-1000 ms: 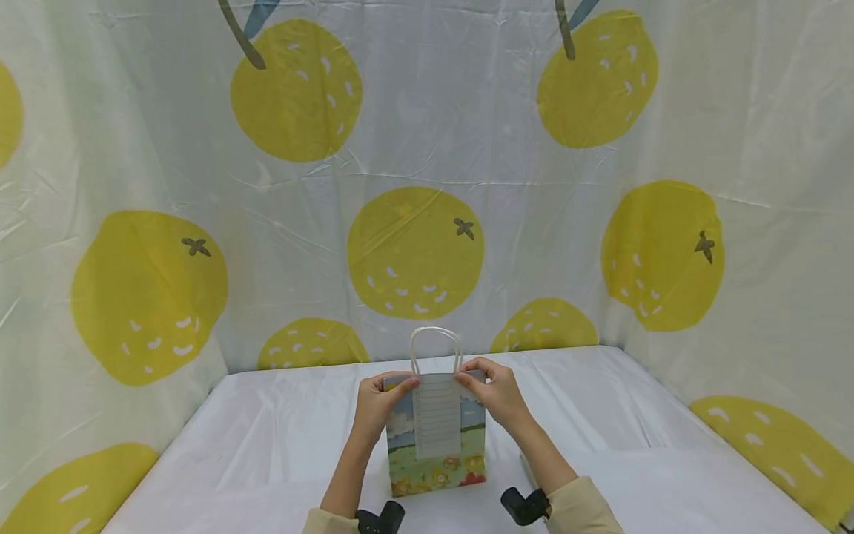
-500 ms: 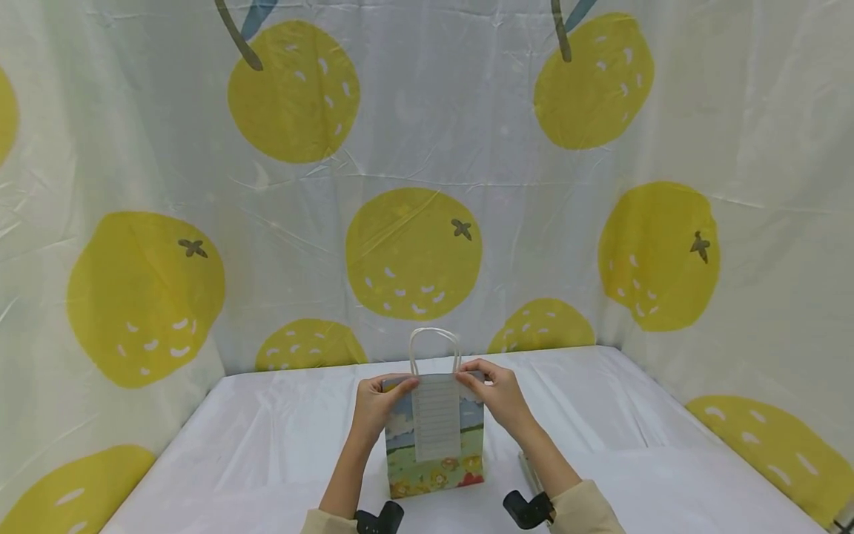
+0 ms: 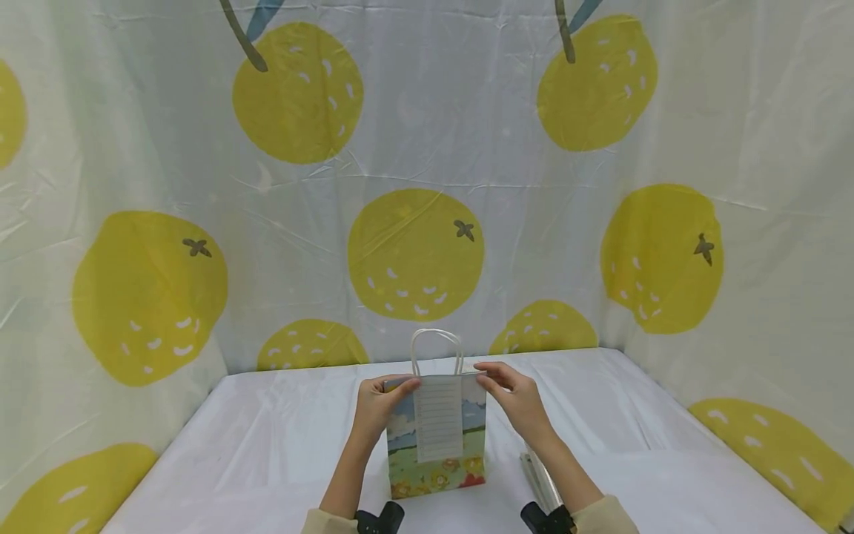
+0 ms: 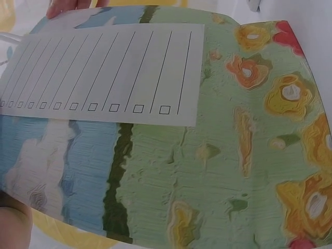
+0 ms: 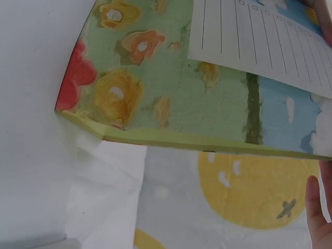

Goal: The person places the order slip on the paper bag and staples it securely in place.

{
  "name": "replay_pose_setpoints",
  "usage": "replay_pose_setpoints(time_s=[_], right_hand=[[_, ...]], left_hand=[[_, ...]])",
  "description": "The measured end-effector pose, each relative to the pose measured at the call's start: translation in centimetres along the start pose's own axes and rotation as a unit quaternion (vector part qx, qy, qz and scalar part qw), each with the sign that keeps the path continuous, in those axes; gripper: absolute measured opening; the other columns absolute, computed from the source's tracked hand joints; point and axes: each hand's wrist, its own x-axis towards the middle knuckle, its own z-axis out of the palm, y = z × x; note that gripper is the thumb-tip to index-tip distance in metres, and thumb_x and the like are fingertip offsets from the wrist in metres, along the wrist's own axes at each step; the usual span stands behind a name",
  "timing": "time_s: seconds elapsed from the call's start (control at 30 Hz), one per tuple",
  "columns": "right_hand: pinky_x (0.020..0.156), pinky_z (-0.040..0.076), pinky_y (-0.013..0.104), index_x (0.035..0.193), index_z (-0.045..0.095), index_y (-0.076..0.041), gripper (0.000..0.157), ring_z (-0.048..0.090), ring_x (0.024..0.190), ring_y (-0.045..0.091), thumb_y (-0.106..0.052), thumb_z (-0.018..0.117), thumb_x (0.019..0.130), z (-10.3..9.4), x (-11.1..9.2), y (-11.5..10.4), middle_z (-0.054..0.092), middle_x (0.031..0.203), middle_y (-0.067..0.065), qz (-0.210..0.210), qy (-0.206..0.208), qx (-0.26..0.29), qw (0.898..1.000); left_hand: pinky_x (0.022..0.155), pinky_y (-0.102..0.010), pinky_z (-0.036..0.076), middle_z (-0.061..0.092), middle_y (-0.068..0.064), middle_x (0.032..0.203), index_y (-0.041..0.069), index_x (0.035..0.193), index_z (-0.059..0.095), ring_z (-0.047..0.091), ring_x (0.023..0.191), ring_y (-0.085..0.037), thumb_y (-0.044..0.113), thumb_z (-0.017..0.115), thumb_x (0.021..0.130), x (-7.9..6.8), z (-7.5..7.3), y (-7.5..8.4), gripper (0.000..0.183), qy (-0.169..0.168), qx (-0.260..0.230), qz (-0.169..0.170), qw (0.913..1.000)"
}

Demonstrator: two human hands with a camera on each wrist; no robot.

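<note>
A small paper gift bag [image 3: 437, 478] printed with a sky and flowers stands on the white table, its white handles [image 3: 437, 331] upright. A white checklist sheet [image 3: 438, 419] with ruled lines and small boxes lies against its front, level with the top rim. My left hand [image 3: 380, 408] pinches the upper left rim, thumb in front by the sheet's corner. At the upper right corner is my right hand [image 3: 517, 400], thumb and fingers parted. In the right wrist view, a straight fingertip [image 5: 313, 194] shows just beyond the bag's edge.
A shiny, silvery elongated object [image 3: 542, 478] lies right of the bag, partly behind my right forearm. A white curtain with yellow fruit prints [image 3: 415, 252] hangs behind the table [image 3: 300, 437] and along both sides.
My right hand has moved outward from the sheet's upper right corner to the bag's corner, uncovering more of the silvery object. The left hand, bag and sheet stay nearly still.
</note>
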Motion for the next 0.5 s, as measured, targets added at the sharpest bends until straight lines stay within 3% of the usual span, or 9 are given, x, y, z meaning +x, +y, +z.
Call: replay_pose_setpoints(time_s=[0.13, 0.33, 0.5], right_hand=[[0.074, 0.05, 0.021, 0.104, 0.066, -0.003, 0.022, 0.063, 0.083, 0.003, -0.008, 0.063, 0.083, -0.8, -0.5, 0.4, 0.07, 0.094, 0.011, 0.0, 0.007, -0.001, 1.0], [0.076, 0.049, 0.016, 0.108, 0.065, -0.01, 0.023, 0.062, 0.087, -0.001, -0.017, 0.062, 0.085, -1.7, -1.1, 3.0, 0.069, 0.1, 0.007, 0.029, 0.007, -0.004, 1.0], [0.076, 0.049, 0.017, 0.11, 0.063, -0.014, 0.025, 0.062, 0.088, -0.001, -0.024, 0.06, 0.088, -2.4, -2.2, 3.7, 0.069, 0.102, 0.005, 0.065, 0.007, -0.031, 0.997]], left_hand=[[0.061, -0.023, 0.051, 0.07, -0.017, 0.083, -0.001, 0.09, 0.072, 0.066, 0.065, -0.008, 0.018, 0.072, 0.076, 0.6, -0.1, -1.2, 0.024, 0.003, 0.011, 0.008, 0.9999], [0.06, -0.024, 0.052, 0.071, -0.016, 0.08, -0.002, 0.089, 0.071, 0.066, 0.065, -0.009, 0.023, 0.074, 0.074, 0.6, -0.2, -1.3, 0.029, 0.008, 0.019, 0.028, 0.9994], [0.06, -0.025, 0.052, 0.071, -0.017, 0.081, -0.001, 0.089, 0.072, 0.067, 0.065, -0.01, 0.023, 0.074, 0.074, 0.7, -0.3, -1.2, 0.029, 0.007, 0.008, 0.018, 0.9998]])
